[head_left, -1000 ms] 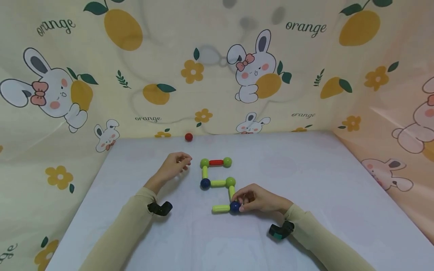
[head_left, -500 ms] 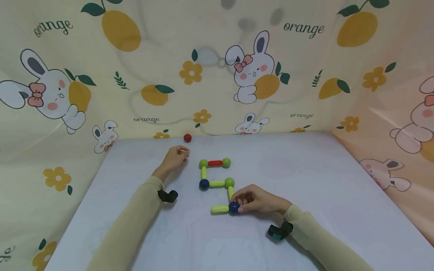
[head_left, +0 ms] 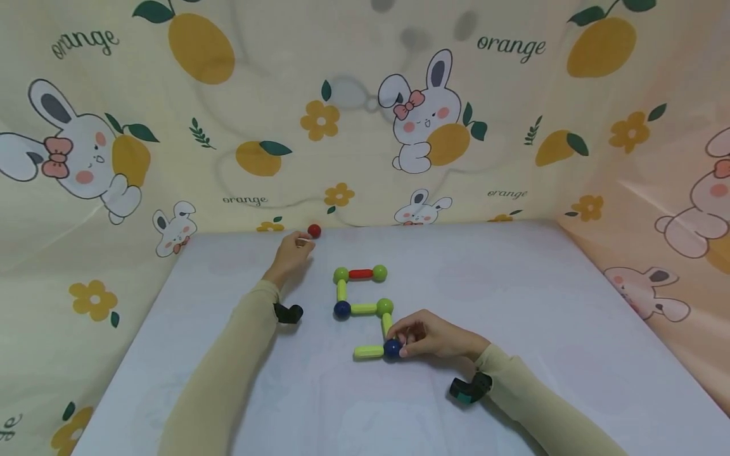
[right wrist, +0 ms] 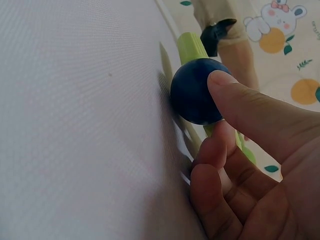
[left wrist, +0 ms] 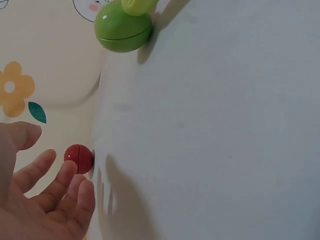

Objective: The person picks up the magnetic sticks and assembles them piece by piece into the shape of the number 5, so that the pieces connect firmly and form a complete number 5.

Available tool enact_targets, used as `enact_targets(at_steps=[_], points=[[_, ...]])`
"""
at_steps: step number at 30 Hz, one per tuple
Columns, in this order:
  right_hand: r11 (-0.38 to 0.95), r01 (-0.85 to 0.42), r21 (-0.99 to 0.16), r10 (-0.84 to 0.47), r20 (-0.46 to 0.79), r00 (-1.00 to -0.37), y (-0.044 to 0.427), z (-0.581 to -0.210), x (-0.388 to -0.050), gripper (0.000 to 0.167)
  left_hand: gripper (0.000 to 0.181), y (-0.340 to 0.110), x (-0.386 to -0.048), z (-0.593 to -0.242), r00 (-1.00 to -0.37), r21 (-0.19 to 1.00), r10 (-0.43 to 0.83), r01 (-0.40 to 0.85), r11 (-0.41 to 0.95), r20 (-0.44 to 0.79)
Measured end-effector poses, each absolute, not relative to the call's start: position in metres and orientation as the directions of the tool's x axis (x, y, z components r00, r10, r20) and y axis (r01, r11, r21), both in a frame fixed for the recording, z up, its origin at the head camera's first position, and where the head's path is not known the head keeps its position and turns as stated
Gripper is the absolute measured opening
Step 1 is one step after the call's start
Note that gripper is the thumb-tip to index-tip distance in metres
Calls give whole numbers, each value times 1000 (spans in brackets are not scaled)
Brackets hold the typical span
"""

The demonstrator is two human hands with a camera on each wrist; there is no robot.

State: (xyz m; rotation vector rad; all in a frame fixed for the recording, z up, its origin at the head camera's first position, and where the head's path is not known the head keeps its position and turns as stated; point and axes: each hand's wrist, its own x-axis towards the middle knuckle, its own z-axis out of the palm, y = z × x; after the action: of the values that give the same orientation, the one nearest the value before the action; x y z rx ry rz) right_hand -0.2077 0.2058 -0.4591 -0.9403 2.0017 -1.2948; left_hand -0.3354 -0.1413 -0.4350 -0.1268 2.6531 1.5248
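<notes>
My left hand [head_left: 293, 252] reaches to the table's far edge beside a red ball [head_left: 314, 231]. In the left wrist view its fingers are spread and loosely bent, with the red ball [left wrist: 78, 159] just past the fingertips; whether they touch cannot be told. My right hand [head_left: 436, 334] pinches a dark blue ball [right wrist: 197, 92] between thumb and fingers. This ball is the near corner of a zigzag chain of balls and rods lying on the table. A yellow-green rod [head_left: 369, 352] sticks out left from it, and another rod [head_left: 387, 324] runs back to a green ball [head_left: 384, 307].
Further along the chain are a second blue ball [head_left: 342, 309], a green ball [head_left: 341, 274], a red rod [head_left: 360, 273] and an end green ball [head_left: 379, 273]. A patterned cloth [head_left: 353, 145] rises behind the white table [head_left: 490, 272]. Both wrists wear black cameras.
My left hand has moved away from me, from left of the chain up to the red ball. The right hand stays on the blue ball. The chain keeps its shape.
</notes>
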Motion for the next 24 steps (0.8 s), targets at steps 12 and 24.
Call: enact_targets(at_steps=[12, 24], points=[[271, -248, -930, -810, -81, -581, 206, -459, -209, 33, 44, -132, -358, -435, -990, 821, -82, -142, 554, -116], [255, -236, -938, -813, -75, -577, 206, -461, -208, 33, 68, -142, -371, -438, -988, 711, 74, -44, 702, -134]])
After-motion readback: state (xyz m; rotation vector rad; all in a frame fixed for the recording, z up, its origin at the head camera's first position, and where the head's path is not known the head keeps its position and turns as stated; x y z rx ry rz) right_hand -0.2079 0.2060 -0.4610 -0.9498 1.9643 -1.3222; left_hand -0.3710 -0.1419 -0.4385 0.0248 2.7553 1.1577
